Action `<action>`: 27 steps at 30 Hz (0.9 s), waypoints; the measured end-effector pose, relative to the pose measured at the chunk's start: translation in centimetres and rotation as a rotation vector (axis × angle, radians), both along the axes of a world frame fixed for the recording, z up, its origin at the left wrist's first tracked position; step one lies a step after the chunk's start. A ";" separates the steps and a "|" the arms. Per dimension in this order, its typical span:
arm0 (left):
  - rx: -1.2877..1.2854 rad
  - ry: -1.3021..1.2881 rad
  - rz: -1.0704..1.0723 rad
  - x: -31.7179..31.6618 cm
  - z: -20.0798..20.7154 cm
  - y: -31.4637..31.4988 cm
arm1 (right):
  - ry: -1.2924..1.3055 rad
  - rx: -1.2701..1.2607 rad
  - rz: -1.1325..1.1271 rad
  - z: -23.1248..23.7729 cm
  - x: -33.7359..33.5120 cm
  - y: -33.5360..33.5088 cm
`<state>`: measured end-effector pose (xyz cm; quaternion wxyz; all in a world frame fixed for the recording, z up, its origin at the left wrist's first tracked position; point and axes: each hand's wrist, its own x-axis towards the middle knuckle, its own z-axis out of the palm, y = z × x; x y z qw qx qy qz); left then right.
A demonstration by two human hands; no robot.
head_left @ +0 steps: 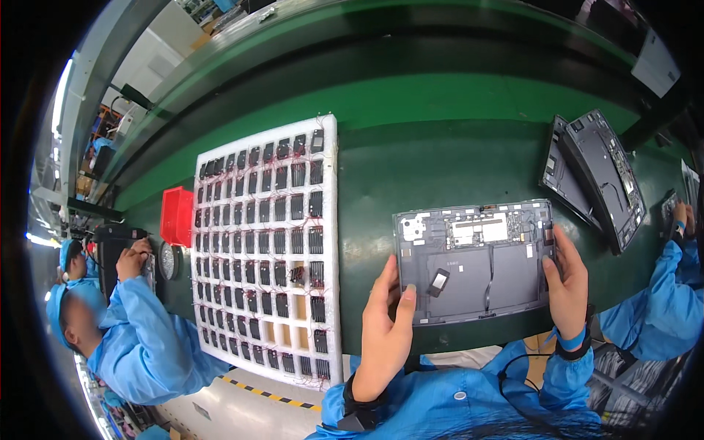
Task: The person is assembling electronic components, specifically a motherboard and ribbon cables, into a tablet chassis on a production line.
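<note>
Both my hands grip an opened tablet housing [506, 286], dark grey, with a circuit board [473, 229] along its far edge. My left hand [389, 323] clasps the left side, thumb over the rim. On the right side, my right hand [568, 286] holds the edge the same way, a blue band at its wrist. A small black module with a white label [439, 282], which looks like a speaker, lies at an angle inside the housing near my left thumb. A dark cable runs down the housing's middle.
Left of me, a white foam tray [331, 220] holds rows of small black modules with thin red wires; several slots lack them. Beyond it sits a red bin [176, 216]. Two more tablet housings [605, 176] lie stacked at the far right. Co-workers in blue [139, 345] work on both sides.
</note>
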<state>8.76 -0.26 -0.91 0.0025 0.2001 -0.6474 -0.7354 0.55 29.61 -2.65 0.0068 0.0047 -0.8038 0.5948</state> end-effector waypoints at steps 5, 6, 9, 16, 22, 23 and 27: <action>-0.942 0.076 -0.094 -1.1 2.0 1.1 | 0.211 0.588 0.006 2.4 0.2 -1.4; -1.140 0.122 -0.083 -1.8 2.1 1.7 | 0.207 0.595 0.005 2.9 -0.1 -2.0; -1.111 0.173 -0.216 -3.6 1.7 3.5 | 0.288 0.740 0.210 4.1 -1.6 -3.5; -1.225 0.110 -0.317 -4.1 1.3 4.4 | 0.297 0.805 0.275 3.1 -2.4 -4.6; -1.125 0.083 -0.312 -4.0 2.2 3.8 | 0.300 0.766 0.267 2.9 -2.6 -4.9; -1.085 0.083 -0.280 -3.9 2.0 3.7 | 0.298 0.759 0.271 2.8 -2.7 -4.8; -1.085 0.081 -0.296 -3.8 1.9 3.5 | 0.289 0.743 0.250 2.8 -2.6 -4.2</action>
